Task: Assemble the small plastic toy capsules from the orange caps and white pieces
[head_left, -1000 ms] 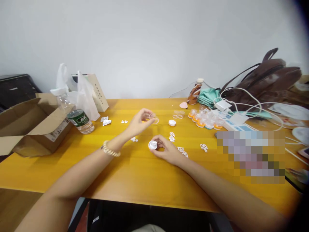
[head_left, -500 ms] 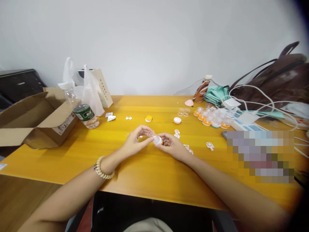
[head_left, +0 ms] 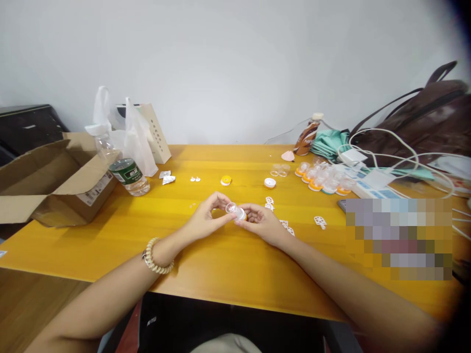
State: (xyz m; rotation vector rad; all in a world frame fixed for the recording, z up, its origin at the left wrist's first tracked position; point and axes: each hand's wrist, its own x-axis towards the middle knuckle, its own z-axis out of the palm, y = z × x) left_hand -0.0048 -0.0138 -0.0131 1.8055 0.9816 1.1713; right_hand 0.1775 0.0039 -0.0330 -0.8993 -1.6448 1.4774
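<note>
Near the middle of the table, my left hand (head_left: 210, 215) pinches a small clear plastic cup (head_left: 230, 208) between thumb and fingers. My right hand (head_left: 261, 221) is closed round a small round piece, whitish with an orange edge (head_left: 241, 214). The cup and the round piece meet, tilted, between my fingertips; whether they are joined I cannot tell. Just beyond my right hand lie flat white spoked plastic pieces (head_left: 270, 206). Farther back are a yellow-and-white round cap (head_left: 226, 180), a white cap (head_left: 270, 183) and clear rings (head_left: 280, 170).
At the left stand an open cardboard box (head_left: 73, 189), a tilted water bottle (head_left: 129, 175) and a white plastic bag (head_left: 138, 139). To the right are assembled clear-topped pieces (head_left: 324, 179), a power strip (head_left: 371, 189) with cables, a brown drink bottle (head_left: 308, 137) and a bag (head_left: 412, 125).
The clear cup in my left hand has turned and come up against the round piece in my right hand. My right hand has barely moved.
</note>
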